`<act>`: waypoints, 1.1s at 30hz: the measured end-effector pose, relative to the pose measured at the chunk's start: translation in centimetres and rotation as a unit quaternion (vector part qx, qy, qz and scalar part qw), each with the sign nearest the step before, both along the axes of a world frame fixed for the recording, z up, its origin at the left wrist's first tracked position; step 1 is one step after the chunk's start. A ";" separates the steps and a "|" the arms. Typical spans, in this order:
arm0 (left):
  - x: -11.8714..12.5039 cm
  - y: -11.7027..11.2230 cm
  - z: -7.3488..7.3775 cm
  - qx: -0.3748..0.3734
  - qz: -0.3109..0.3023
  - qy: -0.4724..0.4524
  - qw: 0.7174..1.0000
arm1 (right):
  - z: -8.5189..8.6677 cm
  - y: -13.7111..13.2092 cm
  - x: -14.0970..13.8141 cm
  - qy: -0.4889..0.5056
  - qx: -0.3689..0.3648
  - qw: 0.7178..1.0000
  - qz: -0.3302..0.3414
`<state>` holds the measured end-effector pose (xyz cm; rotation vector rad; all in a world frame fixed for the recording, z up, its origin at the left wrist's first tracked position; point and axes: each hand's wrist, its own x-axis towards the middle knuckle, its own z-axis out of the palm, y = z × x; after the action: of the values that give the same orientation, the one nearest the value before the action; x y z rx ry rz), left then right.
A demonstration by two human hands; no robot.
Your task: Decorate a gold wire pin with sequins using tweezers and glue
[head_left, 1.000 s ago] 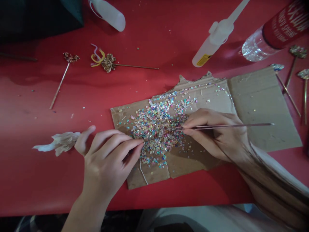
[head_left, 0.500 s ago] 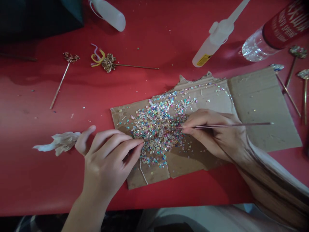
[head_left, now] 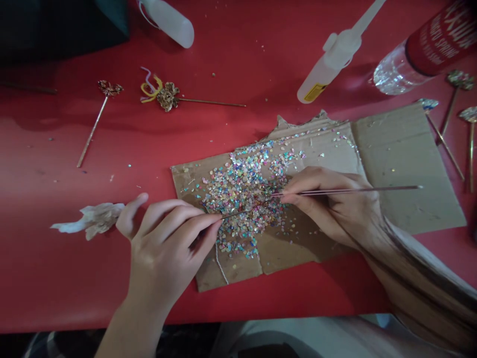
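A red table (head_left: 74, 258) carries everything here. A flattened cardboard sheet (head_left: 395, 169) with a torn top edge lies toward the right edge, and a heap of multicoloured glitter flakes (head_left: 238, 199) covers its left half, with strays scattered over the red surface. Along the far edge lie 2 white plastic bottles, one a glue bottle (head_left: 328, 62) with a long nozzle, the other (head_left: 167, 22) lying on its side, plus a clear water bottle (head_left: 413, 59) with a red label. 2 gold-headed sticks (head_left: 93, 132) lie toward the left, one with a yellow and purple pipe cleaner (head_left: 149, 87) beside its head. 3 more sticks (head_left: 471, 149) sit at the right edge. A crumpled tissue (head_left: 91, 221) lies near the near edge, and a dark object (head_left: 55, 25) fills the far left corner.
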<state>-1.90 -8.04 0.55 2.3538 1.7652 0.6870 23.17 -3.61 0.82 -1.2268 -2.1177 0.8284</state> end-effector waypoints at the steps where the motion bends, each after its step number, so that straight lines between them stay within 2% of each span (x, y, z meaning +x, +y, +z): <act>1: 0.0 0.0 0.0 -0.003 -0.003 -0.003 1.000 | 0.0 0.0 0.0 0.001 0.000 1.000 -0.003; 5: -0.3 0.1 -0.3 0.034 -0.049 0.021 0.998 | -0.1 0.1 0.0 0.001 0.003 1.000 -0.002; 8: -0.5 0.2 -0.5 0.039 -0.049 0.026 0.998 | -0.1 0.1 -0.1 0.006 -0.006 1.000 -0.001; 11: -0.5 0.2 -0.5 0.034 -0.048 0.019 0.998 | 0.0 0.2 -0.1 0.070 -0.030 0.996 -0.050; 13: -0.4 0.1 -0.4 0.035 -0.046 0.018 0.998 | -0.1 0.3 -0.1 0.153 -0.064 0.981 -0.106; 16: -0.4 0.2 -0.3 0.033 -0.044 0.019 0.998 | -0.4 0.5 0.1 0.282 -0.101 0.940 -0.162; 18: -0.4 0.2 -0.3 0.038 -0.044 0.018 0.998 | -0.7 0.8 0.3 0.344 -0.113 0.916 -0.172; 22: -0.3 0.2 -0.3 0.067 -0.049 0.014 0.996 | -0.7 1.2 0.6 0.387 -0.132 0.896 -0.172; 26: -0.2 0.2 -0.4 0.117 -0.049 0.010 0.992 | -0.4 1.4 0.7 0.379 -0.092 0.903 -0.180; 33: -0.2 -0.2 -0.4 0.168 -0.043 0.027 0.984 | -1.1 1.8 1.0 0.266 0.020 0.936 -0.228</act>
<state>-2.15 -8.21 0.11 2.6691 1.6676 0.9850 24.21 -1.82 -0.29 -1.2314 -1.3423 0.7860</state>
